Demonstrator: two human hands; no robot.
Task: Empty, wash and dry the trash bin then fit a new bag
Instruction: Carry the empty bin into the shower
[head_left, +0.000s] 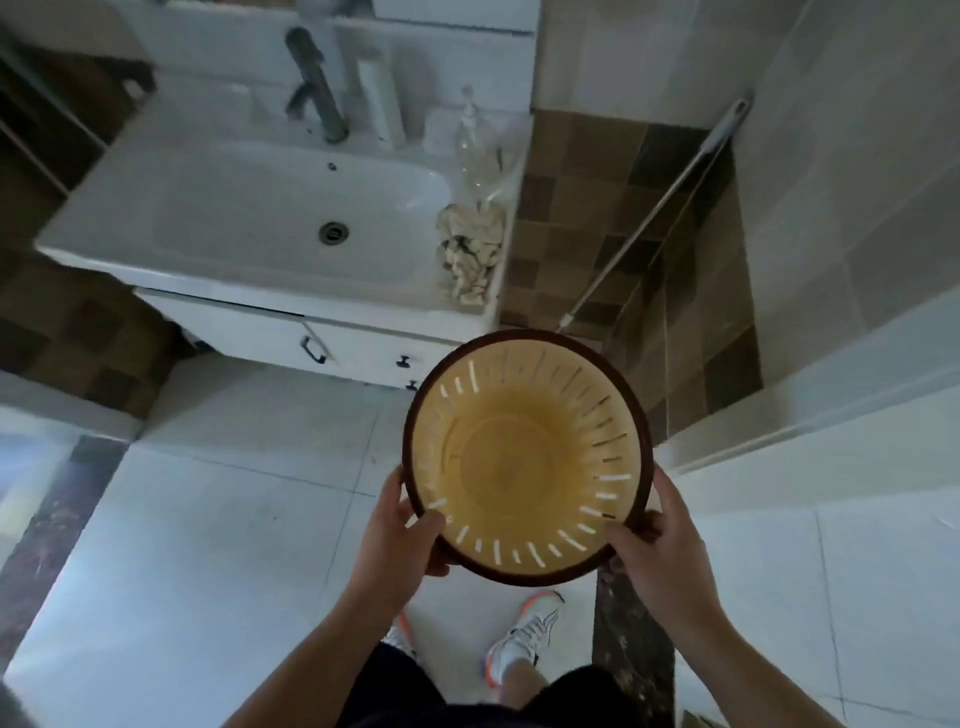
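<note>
Both hands on the trash bin (524, 462), held mouth-up in front of me over the floor, just short of the sink (249, 208). Left hand (400, 530) grips the rim w/ thumb curled inside; right hand (660, 540) does the same on the other side. Bin's empty inside, no bag, slotted walls, looks dry. So emptying is prob done & I'm at the wash step. Next: lift it up to the basin under the tap (317, 88), tilt so water hits the inside; slots will leak, so keep it over the basin. Rag (470, 249) on the sink's edge, near, for drying.
</note>
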